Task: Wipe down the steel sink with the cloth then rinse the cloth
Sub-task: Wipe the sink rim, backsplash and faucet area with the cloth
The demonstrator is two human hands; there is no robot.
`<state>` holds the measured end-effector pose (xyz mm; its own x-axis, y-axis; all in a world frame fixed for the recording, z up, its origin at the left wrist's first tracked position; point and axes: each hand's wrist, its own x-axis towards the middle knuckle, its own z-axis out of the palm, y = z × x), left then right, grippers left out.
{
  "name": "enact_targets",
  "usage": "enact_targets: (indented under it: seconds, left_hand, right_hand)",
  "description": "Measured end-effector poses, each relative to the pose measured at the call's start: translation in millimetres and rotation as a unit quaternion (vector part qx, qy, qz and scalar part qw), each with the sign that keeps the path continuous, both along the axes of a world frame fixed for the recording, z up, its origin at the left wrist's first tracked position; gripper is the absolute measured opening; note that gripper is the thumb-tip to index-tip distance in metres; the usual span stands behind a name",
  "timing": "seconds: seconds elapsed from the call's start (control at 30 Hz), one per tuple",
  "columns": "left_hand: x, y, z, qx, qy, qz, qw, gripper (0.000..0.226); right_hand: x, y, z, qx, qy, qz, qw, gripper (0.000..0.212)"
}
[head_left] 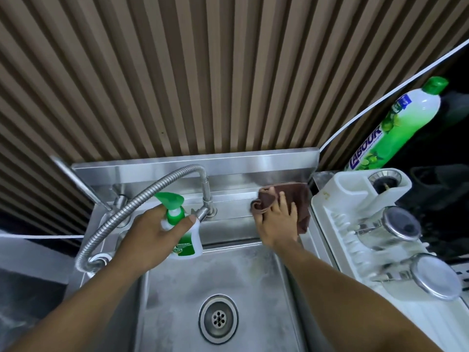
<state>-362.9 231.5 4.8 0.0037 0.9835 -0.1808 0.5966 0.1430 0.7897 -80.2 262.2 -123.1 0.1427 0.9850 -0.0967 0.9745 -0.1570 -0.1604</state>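
So the right hand (278, 219) is pressing the brown cloth (284, 199) flat against the steel sink (253, 280), up on the back ledge near the back right corner, fingers spread over the bunched fabric. The left hand (154, 237) is gripping a white soap bottle with a green pump (177, 224), holding it just by the tap (205, 199) at the back edge of the basin. A flexible metal hose (121, 217) is looping over on the left. A white dish rack (355, 224) with steel cups (390, 227) is sitting just beside the sink's right edge, and a green dish liquid bottle (396, 123) behind it.
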Motion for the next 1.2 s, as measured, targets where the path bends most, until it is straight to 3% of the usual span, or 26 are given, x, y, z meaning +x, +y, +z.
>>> enact_targets:
  seconds: [0.2,0.33,0.47,0.73,1.2]
  left_hand:
    - [21,-3,-2,0.021,0.001,-0.024,0.999,0.043]
    - [45,1,-3,0.038,-0.011,-0.033,0.999,0.039]
    - [75,7,-4,0.06,-0.016,-0.031,0.998,0.038]
    - [135,29,-8,0.102,-0.027,-0.001,0.994,0.038]
    - [204,67,-35,0.11,-0.035,-0.014,0.993,0.035]
  right_hand:
    - [9,-36,-9,0.012,-0.037,0.107,0.994,0.06]
    - [26,-46,-8,0.012,-0.079,0.043,0.996,0.054]
    - [51,-60,-9,0.015,-0.113,0.048,0.992,0.065]
    - [54,-99,-5,0.059,-0.058,0.054,0.995,0.069]
    - [57,-154,-9,0.021,-0.04,0.044,0.998,0.066]
